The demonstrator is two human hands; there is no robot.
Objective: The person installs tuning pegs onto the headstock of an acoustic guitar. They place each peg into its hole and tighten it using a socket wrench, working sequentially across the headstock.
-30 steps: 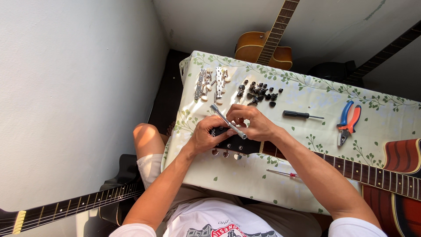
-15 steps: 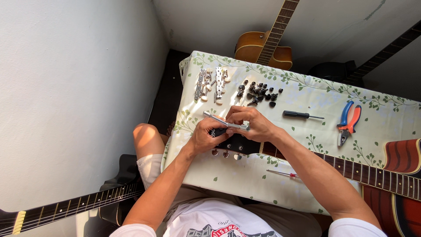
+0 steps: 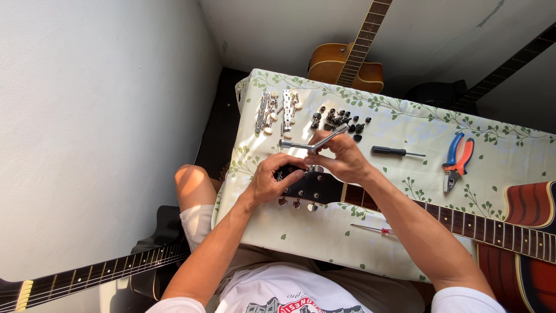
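The table [image 3: 324,232], draped in a pale cloth printed with green vines, stood in the corner, and across it lay a red guitar [image 3: 524,223], its dark headstock [image 3: 310,186] in front of the seated person. Two more guitars leaned nearby, one amber-bodied guitar [image 3: 341,65] against the far wall and a black one [image 3: 87,279] by the person's knee.

The left hand [image 3: 271,181] was closed over the end of the headstock, steadying it. The right hand [image 3: 343,157] gripped a silver T-shaped wrench [image 3: 310,144] set down on a fitting at the headstock's upper edge.

As I judged it, the work was partway: three round pegs [image 3: 296,203] already sat along the near edge, while much hardware lay loose. No tray or box held anything; the cream-buttoned tuner strips [image 3: 277,113] and a scatter of small black parts [image 3: 339,120] lay straight on the cloth. Further right lay orange-and-blue pliers [image 3: 457,159], a black-handled screwdriver [image 3: 396,152] and a thin red-handled screwdriver [image 3: 373,229].
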